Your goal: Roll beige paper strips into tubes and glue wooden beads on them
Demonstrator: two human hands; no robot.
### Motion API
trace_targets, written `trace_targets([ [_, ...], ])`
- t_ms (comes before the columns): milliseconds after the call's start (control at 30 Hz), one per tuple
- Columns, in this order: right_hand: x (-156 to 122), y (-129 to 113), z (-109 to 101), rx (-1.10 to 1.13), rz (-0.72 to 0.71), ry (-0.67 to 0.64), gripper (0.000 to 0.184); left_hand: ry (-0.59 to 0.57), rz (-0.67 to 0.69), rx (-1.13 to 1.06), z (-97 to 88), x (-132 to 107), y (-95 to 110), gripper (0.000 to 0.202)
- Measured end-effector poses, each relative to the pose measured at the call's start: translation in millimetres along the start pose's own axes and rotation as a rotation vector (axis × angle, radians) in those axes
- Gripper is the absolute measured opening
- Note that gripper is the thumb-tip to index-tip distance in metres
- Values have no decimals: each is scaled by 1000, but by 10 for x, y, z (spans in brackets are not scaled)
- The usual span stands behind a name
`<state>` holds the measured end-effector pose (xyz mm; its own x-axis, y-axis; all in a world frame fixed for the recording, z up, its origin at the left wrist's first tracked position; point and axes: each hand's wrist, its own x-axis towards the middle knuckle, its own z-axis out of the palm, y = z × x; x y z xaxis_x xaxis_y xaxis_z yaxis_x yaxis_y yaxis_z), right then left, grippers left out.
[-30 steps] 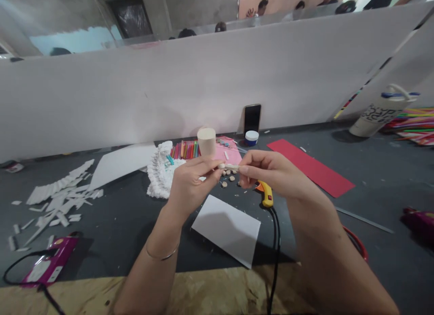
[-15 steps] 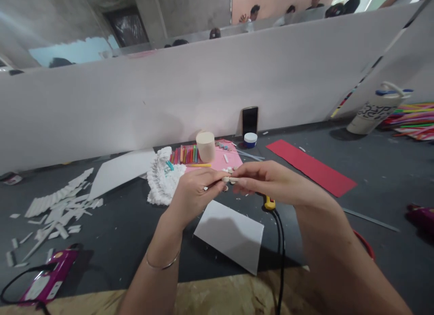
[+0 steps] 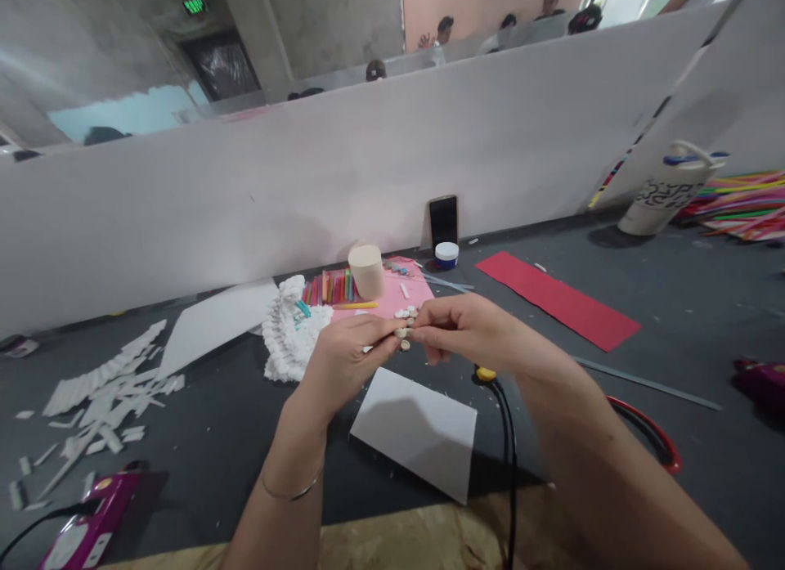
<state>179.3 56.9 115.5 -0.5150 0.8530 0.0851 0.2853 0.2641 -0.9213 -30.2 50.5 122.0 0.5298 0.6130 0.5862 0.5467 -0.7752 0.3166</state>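
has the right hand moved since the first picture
Yes: judged against the white-lidded jar, the right hand has shifted left and slightly lower in view.

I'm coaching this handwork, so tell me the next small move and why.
Probably steady the small pale piece in the left hand and gently press its edge with the right hand: the left hand pinches it, and the right hand's fingertips sit right at its side.

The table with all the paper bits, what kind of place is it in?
Probably a craft workshop: white strips, a red sheet and a row of colourful sticks lie on the table.
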Motion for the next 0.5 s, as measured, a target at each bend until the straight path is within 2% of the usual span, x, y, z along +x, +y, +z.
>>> trace_targets([
  [200, 58, 51, 146, -49, 53, 116, 28, -14, 65, 341, 106, -45, 19, 23],
  [300, 93, 78, 171, -50, 37, 173, 27, 25, 48, 469, 184, -60, 70, 27],
  [367, 103, 77, 160, -81, 15, 207, 25, 58, 18, 425, 208, -48, 102, 29],
  [500, 98, 45, 132, -89, -29, 237, 19, 90, -72, 123, 161, -9, 111, 32],
])
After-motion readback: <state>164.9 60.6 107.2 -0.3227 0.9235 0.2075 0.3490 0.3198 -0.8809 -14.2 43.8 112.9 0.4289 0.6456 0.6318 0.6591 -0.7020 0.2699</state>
